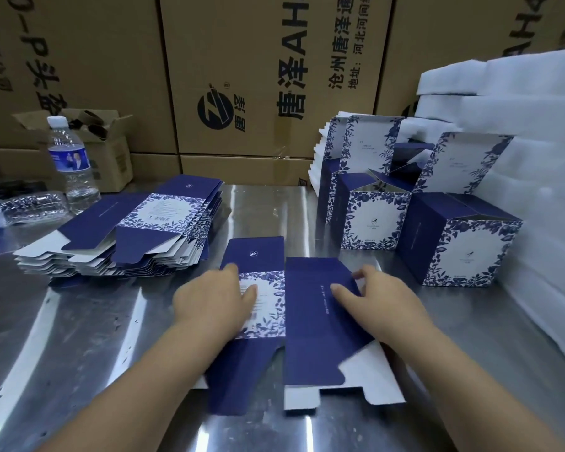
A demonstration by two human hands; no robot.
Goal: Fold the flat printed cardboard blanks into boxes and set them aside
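Cardboard blank (pixel 307 321), flat, dark blue with a white panel framed in blue leaves, lying near the front of the shiny steel table (pixel 79 337), under both hands. Left hand (pixel 212 298) spread flat, fingers straight and pressing down on the floral panel. Right hand (pixel 382 298) at the blank's right edge, thumb laid on top of the plain blue panel, fingers past the edge and apparently pinching it; blurred, fingertips partly hidden. White underside of the blank showing at the lower right, below the blue panel. Farther back on the left, a fanned stack of flat blanks (pixel 137 230) of the same print, lower sheets visible only as white edges. On the right, well apart from that stack, two folded boxes (pixel 460 246) in blue and white, standing upright with lids raised, more behind them half hidden. Beside these, piled white foam sheets (pixel 519 109), cut off by the right edge. At the far left, a clear plastic water bottle (pixel 72 161) standing upright with a white cap, and a crushed clear bottle (pixel 30 207) lying near it, blurred. Along the back, tall brown corrugated cartons (pixel 242 76) with black printing, tops out of view.
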